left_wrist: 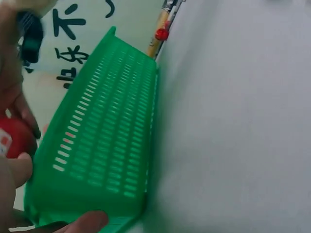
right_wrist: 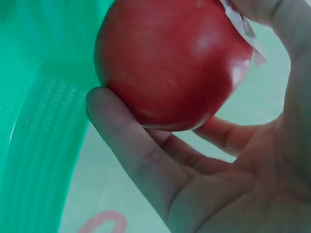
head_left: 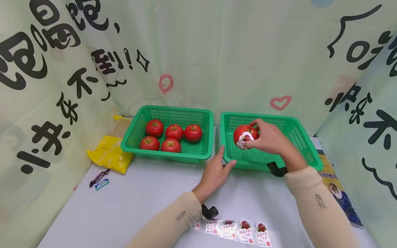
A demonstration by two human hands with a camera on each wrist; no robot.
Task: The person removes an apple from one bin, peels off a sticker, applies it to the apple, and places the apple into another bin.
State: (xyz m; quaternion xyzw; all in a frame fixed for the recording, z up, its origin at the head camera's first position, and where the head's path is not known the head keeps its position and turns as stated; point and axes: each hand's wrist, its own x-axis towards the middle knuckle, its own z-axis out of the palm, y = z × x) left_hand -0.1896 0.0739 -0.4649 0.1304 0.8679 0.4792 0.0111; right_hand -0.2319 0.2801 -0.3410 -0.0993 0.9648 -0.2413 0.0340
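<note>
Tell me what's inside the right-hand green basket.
The right hand holds a labelled red apple over the green basket's visible bare floor. Whatever lies behind that hand, apple and forearm cannot be seen.

1. Held apple [right_wrist: 165, 68]: smooth, glossy skin;
2. Apple label [head_left: 246, 137]: thin, papery;
3. Green baskets [head_left: 173, 156]: slotted plastic, faint sheen;
4. Yellow packet [head_left: 111, 153]: shiny, crinkled film;
5. Curtain [head_left: 192, 51]: matt cloth;
6. Sleeves [head_left: 167, 222]: soft-looking matt cloth
</note>
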